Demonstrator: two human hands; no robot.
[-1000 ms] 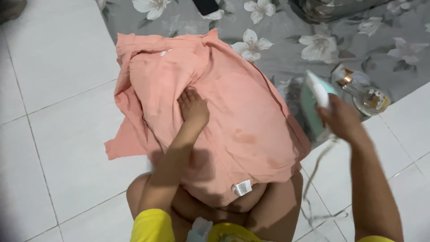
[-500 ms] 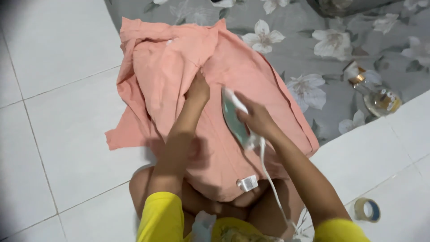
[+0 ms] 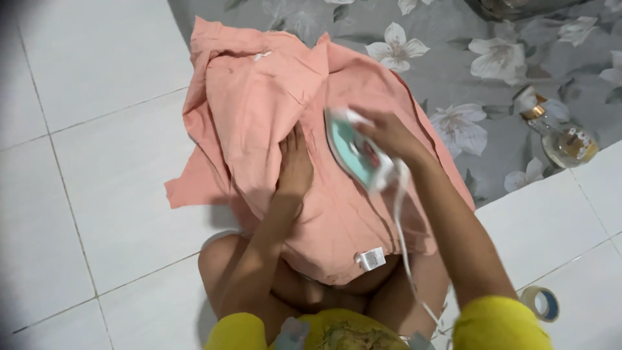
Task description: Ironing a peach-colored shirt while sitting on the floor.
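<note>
white floor tiles fill the left and near side of the scene, and a grey cloth with white flowers is spread across the far right. we see a salmon-pink garment lying over the near edge of that cloth and down onto our lap, rumpled at its far end, with a small white tag on its near hem. our left hand rests flat on the garment, fingers together and pointing far, pressing the fabric just left of the iron. our right hand is closed around the handle of a white and mint-green iron, which sits on the garment near its middle, tip toward the far side. its white cord trails down over the garment toward us. a clear glass bottle with a gold neck lies on the flowered cloth at the right, well apart from the iron. a roll of tape lies on the tiles at the near right, beside our yellow sleeve.
</note>
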